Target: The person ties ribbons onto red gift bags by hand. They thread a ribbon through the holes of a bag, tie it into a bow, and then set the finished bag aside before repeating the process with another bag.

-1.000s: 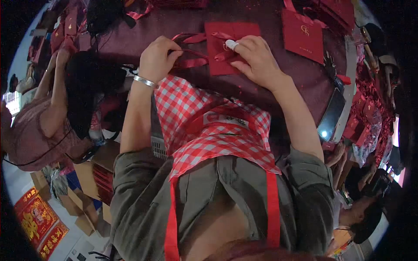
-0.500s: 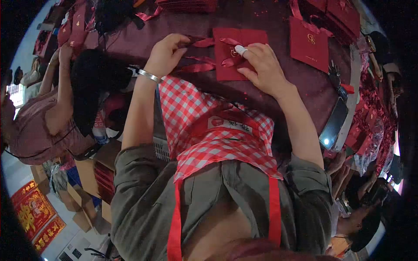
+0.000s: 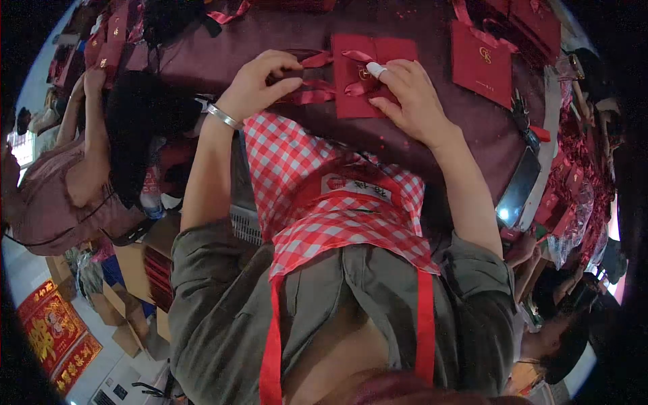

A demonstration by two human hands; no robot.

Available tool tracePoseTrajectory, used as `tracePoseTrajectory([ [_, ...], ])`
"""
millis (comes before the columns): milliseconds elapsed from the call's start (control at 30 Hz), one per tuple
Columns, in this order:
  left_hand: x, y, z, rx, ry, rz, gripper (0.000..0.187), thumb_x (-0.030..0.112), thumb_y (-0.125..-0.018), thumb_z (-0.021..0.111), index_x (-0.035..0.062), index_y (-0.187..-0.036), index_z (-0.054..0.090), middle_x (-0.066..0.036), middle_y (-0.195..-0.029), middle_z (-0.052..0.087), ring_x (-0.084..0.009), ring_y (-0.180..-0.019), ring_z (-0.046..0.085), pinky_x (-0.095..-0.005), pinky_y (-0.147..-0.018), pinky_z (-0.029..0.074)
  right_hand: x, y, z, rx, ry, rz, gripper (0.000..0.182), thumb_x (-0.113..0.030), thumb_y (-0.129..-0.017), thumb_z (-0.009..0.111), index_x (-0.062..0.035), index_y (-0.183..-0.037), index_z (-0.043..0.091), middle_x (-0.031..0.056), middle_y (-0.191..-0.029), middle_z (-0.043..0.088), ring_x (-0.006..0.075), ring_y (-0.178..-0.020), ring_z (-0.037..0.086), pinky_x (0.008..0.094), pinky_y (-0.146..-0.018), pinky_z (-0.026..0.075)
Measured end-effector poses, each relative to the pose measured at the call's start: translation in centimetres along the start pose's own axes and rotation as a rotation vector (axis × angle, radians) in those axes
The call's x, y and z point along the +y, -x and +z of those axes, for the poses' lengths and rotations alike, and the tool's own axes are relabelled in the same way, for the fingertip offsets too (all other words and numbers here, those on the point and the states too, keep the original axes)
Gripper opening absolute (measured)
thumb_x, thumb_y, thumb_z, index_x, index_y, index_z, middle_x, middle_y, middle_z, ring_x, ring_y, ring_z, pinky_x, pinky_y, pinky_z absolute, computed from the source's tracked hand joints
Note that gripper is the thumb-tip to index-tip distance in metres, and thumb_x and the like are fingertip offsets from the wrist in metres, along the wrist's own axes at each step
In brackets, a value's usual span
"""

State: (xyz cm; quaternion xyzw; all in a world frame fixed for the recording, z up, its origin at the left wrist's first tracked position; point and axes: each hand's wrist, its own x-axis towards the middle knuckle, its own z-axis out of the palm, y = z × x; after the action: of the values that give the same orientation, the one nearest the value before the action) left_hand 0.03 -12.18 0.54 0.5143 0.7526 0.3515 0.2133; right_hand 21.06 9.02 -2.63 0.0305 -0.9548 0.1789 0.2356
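A flat red paper bag [image 3: 361, 106] with a gold emblem lies on the cloth-covered table. Red ribbon [image 3: 316, 94] runs out from its left side in two strands, and more ribbon crosses its front. My left hand [image 3: 264, 82], a silver bangle at its wrist, is left of the bag with fingers curled at the upper strand; the exact grip is partly hidden. My right hand [image 3: 415, 98] rests over the bag's right part, thumb and fingers apart. One of its fingertips wears a white cover.
Another red bag [image 3: 480, 64] with a gold emblem lies to the right, near stacked red bags [image 3: 530, 34]. A dark phone-like device [image 3: 518, 185] sits at the table's right edge. A person [image 3: 64, 182] works at the left, beside cardboard boxes [image 3: 131, 270]. More people are at the right.
My left hand has shifted slightly right, closer to the bag, and its thumb is nearer the lower ribbon strand. My right hand stays over the bag. The whole view has shifted a little.
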Motion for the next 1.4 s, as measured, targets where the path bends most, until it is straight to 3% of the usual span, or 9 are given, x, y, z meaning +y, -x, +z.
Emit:
tracePoseTrajectory([
  [67, 0.4, -0.3, 1.0, 0.110, -0.232, 0.196, 0.015, 0.018, -0.077, 0.068, 0.0095, -0.090, 0.066, -0.007, -0.102, 0.058, -0.0241, -0.088, 0.059, -0.0316, -0.075, 0.048, 0.3, 0.2, 0.3, -0.026, 0.022, 0.024, 0.048, -0.027, -0.077, 0.066, -0.0101, -0.119, 0.052, 0.0078, -0.113, 0.055, 0.0285, -0.111, 0.047, 0.0456, -0.097, 0.034],
  [200, -0.5, -0.3, 1.8, 0.148, -0.266, 0.174, 0.012, 0.017, -0.074, 0.069, 0.0074, -0.082, 0.066, -0.007, -0.097, 0.059, -0.0264, -0.087, 0.059, -0.0348, -0.076, 0.048, 0.6, 0.1, 0.3, -0.004, -0.035, -0.015, 0.050, -0.027, -0.077, 0.066, -0.0100, -0.121, 0.050, 0.0081, -0.119, 0.052, 0.0305, -0.115, 0.044, 0.0449, -0.098, 0.033],
  [300, -0.4, -0.4, 2.3, 0.191, -0.290, 0.175, 0.012, 0.016, -0.074, 0.068, 0.0065, -0.080, 0.066, -0.007, -0.090, 0.061, -0.0267, -0.085, 0.060, -0.0353, -0.075, 0.048, 0.7, 0.2, 0.4, 0.060, 0.002, -0.040, 0.059, -0.031, -0.076, 0.068, -0.0076, -0.125, 0.046, 0.0121, -0.127, 0.046, 0.0339, -0.120, 0.039, 0.0442, -0.101, 0.032],
  [400, -0.2, -0.3, 2.6, 0.217, -0.247, 0.130, 0.011, 0.015, -0.074, 0.068, 0.0057, -0.079, 0.065, -0.008, -0.084, 0.062, -0.0273, -0.080, 0.060, -0.0356, -0.072, 0.049, 0.4, 0.3, 0.5, 0.076, -0.012, 0.188, 0.078, -0.042, -0.072, 0.070, -0.0020, -0.131, 0.037, 0.0226, -0.133, 0.037, 0.0371, -0.126, 0.032, 0.0457, -0.106, 0.026],
  [733, 0.7, -0.3, 2.9, 0.246, -0.177, 0.004, 0.011, 0.012, -0.074, 0.067, 0.0066, -0.083, 0.064, -0.010, -0.085, 0.063, -0.0281, -0.081, 0.061, -0.0349, -0.071, 0.049, 0.5, 0.2, 0.7, -0.082, 0.094, 0.263, 0.079, -0.051, -0.077, 0.062, -0.0024, -0.133, 0.035, 0.0198, -0.137, 0.035, 0.0317, -0.132, 0.027, 0.0463, -0.109, 0.020],
  [800, 0.1, -0.4, 2.6, 0.238, -0.249, 0.213, 0.009, 0.011, -0.075, 0.066, 0.0065, -0.084, 0.064, -0.010, -0.084, 0.063, -0.0285, -0.080, 0.061, -0.0340, -0.070, 0.050, 0.4, 0.2, 0.6, -0.120, 0.129, 0.264, 0.076, -0.051, -0.078, 0.059, -0.0043, -0.133, 0.037, 0.0159, -0.139, 0.035, 0.0295, -0.133, 0.026, 0.0465, -0.109, 0.019],
  [900, -1.2, 0.4, 0.8, 0.225, -0.346, 0.206, 0.012, 0.006, -0.078, 0.065, 0.0034, -0.090, 0.064, -0.012, -0.088, 0.063, -0.0272, -0.079, 0.062, -0.0329, -0.068, 0.049, 0.9, 0.3, 0.7, -0.142, 0.124, 0.222, 0.072, -0.051, -0.079, 0.058, -0.0056, -0.131, 0.040, 0.0126, -0.140, 0.035, 0.0278, -0.134, 0.025, 0.0481, -0.109, 0.019],
  [1133, -2.9, 2.3, -1.1, 0.239, -0.274, -0.007, 0.010, 0.007, -0.076, 0.066, 0.0044, -0.086, 0.065, -0.009, -0.080, 0.060, -0.0222, -0.069, 0.060, -0.0291, -0.062, 0.047, -0.2, -0.2, 0.4, -0.244, 0.194, 0.224, 0.069, -0.053, -0.080, 0.056, -0.0063, -0.129, 0.043, 0.0091, -0.142, 0.033, 0.0260, -0.135, 0.022, 0.0531, -0.108, 0.017],
  [1400, -3.0, 3.1, -0.8, 0.290, -0.156, 0.003, 0.020, 0.009, -0.077, 0.067, 0.0058, -0.097, 0.066, -0.007, -0.088, 0.060, -0.0166, -0.074, 0.058, -0.0269, -0.065, 0.046, -1.9, -0.1, -0.8, -0.400, 0.231, 0.173, 0.097, -0.067, -0.066, 0.059, -0.0069, -0.137, 0.034, 0.0180, -0.147, 0.018, 0.0336, -0.137, 0.009, 0.0663, -0.102, 0.013],
])
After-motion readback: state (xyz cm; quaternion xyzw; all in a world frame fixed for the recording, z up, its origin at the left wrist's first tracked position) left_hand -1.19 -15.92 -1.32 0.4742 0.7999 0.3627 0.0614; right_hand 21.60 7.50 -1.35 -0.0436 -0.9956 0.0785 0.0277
